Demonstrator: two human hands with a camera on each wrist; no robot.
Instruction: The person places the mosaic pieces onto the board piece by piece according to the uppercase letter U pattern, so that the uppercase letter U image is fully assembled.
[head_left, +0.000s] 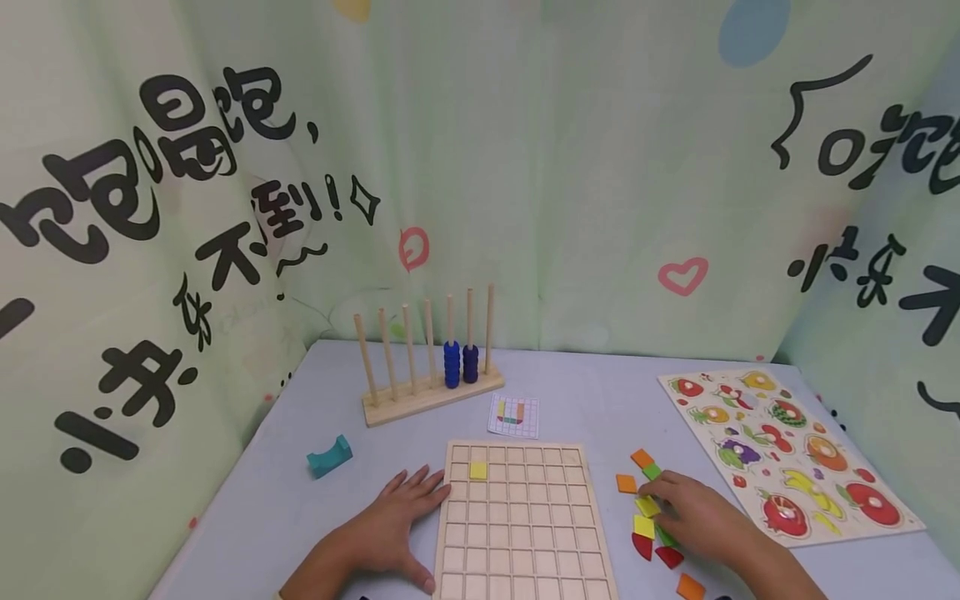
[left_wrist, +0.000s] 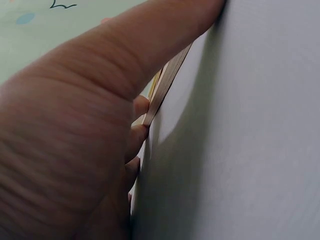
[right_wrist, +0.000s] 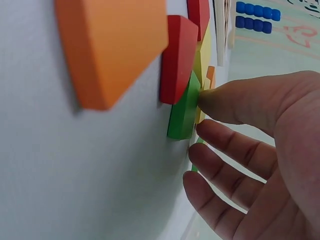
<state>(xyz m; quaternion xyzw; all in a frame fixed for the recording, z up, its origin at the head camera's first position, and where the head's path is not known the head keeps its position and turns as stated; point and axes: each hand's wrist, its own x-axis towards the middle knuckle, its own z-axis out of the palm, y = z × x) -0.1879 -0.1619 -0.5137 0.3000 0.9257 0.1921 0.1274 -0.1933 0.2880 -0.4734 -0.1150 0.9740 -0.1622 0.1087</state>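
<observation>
A wooden grid board (head_left: pixel 525 515) lies at the front middle of the table, with a yellow square tile (head_left: pixel 478 471) in one cell of its upper left. My left hand (head_left: pixel 393 521) rests flat beside the board, fingers spread, fingertips and thumb at its left edge. To the right of the board, my right hand (head_left: pixel 690 512) pinches a second yellow tile (head_left: pixel 647 506) between thumb and fingers, low among the loose pieces. Around it lie another yellow tile (head_left: pixel 643 527), green pieces (right_wrist: pixel 183 112), red quarter-round pieces (head_left: pixel 670 557) and orange squares (head_left: pixel 626 483).
A small pattern card (head_left: pixel 513 416) lies behind the board. Beyond it stands a wooden peg rack (head_left: pixel 435 395) with blue beads on two pegs. A teal curved block (head_left: pixel 330 457) sits at left, a fruit puzzle board (head_left: pixel 795 454) at right. Printed curtains enclose the table.
</observation>
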